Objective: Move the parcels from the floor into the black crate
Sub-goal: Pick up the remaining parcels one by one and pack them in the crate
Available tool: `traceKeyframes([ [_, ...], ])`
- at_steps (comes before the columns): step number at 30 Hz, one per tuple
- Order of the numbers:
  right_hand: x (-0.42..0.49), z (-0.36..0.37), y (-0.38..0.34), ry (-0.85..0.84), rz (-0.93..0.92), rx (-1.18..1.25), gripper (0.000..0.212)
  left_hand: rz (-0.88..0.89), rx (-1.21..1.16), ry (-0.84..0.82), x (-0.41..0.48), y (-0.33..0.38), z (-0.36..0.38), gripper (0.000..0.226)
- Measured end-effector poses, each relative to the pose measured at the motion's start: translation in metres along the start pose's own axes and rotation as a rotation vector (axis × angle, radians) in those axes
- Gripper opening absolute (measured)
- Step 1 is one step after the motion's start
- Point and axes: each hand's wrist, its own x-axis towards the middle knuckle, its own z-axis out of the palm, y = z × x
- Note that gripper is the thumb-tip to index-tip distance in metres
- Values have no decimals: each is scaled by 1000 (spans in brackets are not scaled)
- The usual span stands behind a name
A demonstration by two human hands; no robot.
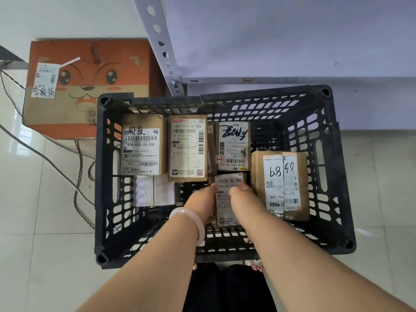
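Observation:
The black crate stands on the tiled floor in front of me and holds several cardboard parcels with white labels. Both arms reach down into it. My left hand and my right hand grip the two sides of a small labelled parcel near the crate's front middle. A larger brown parcel lies right of it. Along the back lie three parcels: left, middle and right. A white packet lies at the front left. A pale bangle circles my left wrist.
A large orange cardboard box with a cartoon face stands on the floor behind the crate's left corner. A perforated metal shelf post rises behind the crate, with a pale shelf board to its right. Cables trail over the tiles at left.

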Motion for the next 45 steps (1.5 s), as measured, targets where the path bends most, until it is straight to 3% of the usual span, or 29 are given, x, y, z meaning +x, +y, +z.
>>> traceKeyframes([
  [3, -9, -11, -1, -27, -8, 20, 39, -44, -78, -28, -1, -1, -6, 30],
  [7, -32, -44, 0, -93, 55, 269, 41, -77, -193, -19, -24, 4, -20, 38],
  [12, -75, -100, -1, -120, -5, 500, 51, -26, -158, -15, -84, 21, -33, 53],
  [20, -219, -203, -16, -133, -220, 853, 50, 217, -33, -190, -236, 79, -6, 49],
  [26, -333, -291, -10, -64, -442, 1044, 47, 432, 5, -405, -363, 133, 90, 48],
  [30, -387, -358, 24, 24, -526, 1131, 45, 556, 86, -516, -445, 135, 172, 36],
  [41, -464, -575, 226, 392, -602, 1241, 39, 663, 365, -634, -594, 14, 430, 30],
  [43, -474, -612, 270, 503, -605, 1215, 36, 735, 470, -640, -609, -10, 474, 16],
  [45, -478, -645, 309, 621, -584, 1174, 36, 845, 611, -684, -614, -30, 512, 22],
])
